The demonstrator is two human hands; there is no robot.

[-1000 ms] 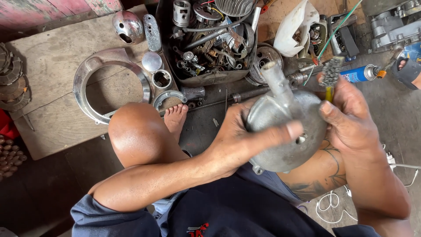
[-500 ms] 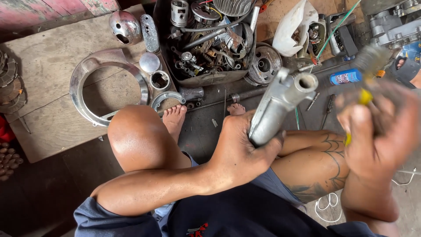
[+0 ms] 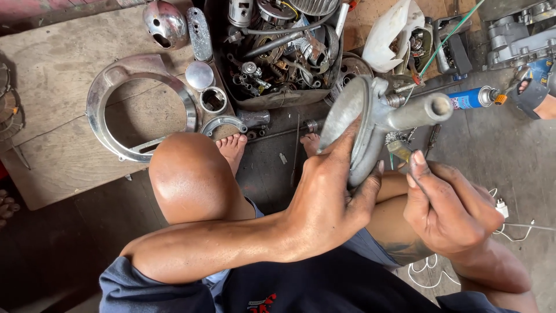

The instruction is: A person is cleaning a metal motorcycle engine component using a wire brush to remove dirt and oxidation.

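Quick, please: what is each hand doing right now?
Left hand: closed on the grey metal housing.
Right hand: closed on a small brush.

Left hand (image 3: pixel 330 203) raised mid-frame, fingers curled tight, thumb out right, forearm crossing from lower left. Right hand (image 3: pixel 449 206) just beside, fingers pinched, index up. Bare knee (image 3: pixel 188 179) bent left.

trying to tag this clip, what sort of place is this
Most likely a small repair workshop for motorbikes or engines, worked on the floor. A tray of greasy metal parts, a chrome ring on a board, and a spray can lie around.
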